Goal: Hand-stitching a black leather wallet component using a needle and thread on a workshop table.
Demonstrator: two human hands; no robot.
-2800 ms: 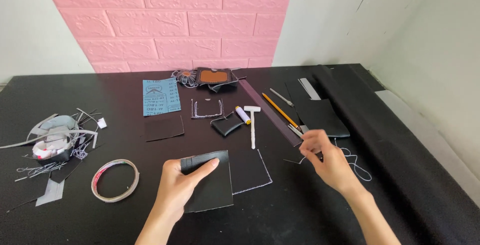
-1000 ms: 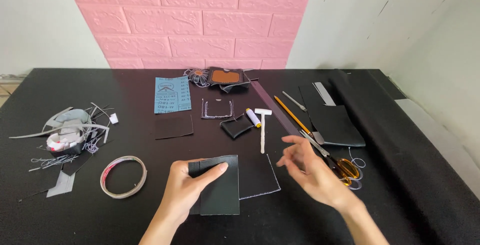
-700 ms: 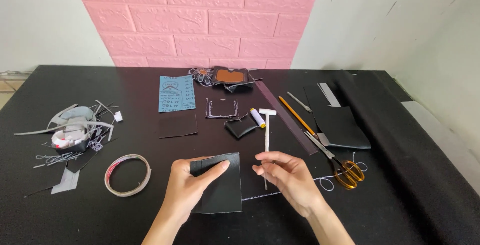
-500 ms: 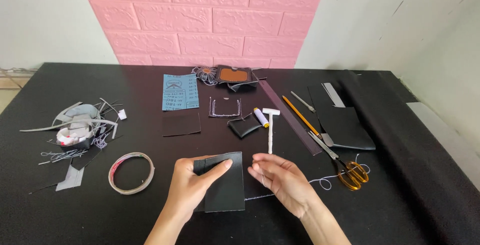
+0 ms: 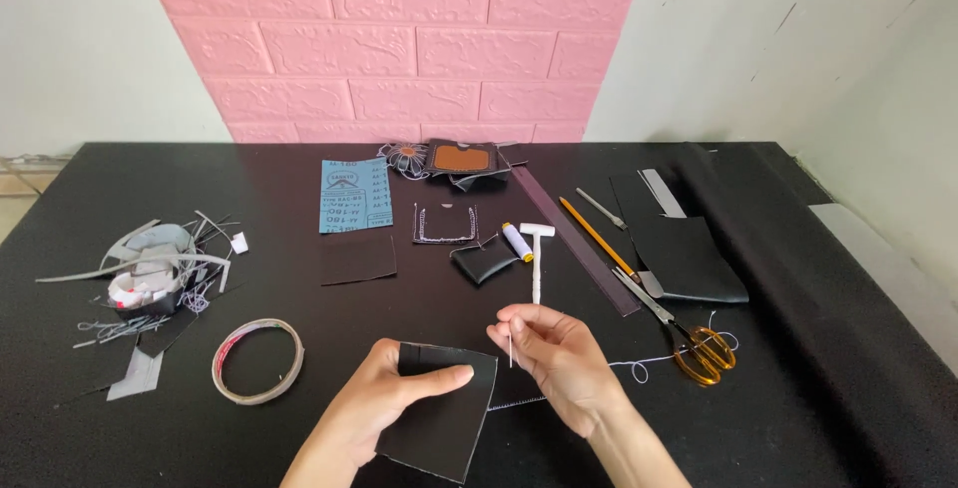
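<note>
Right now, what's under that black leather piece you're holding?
Under the leather piece, the black table and a second stitched piece peeking out right. The rest beneath is covered, also by the left hand.

The left hand holds a black piece near the table's front edge. The right hand pinches a needle just beside it.
</note>
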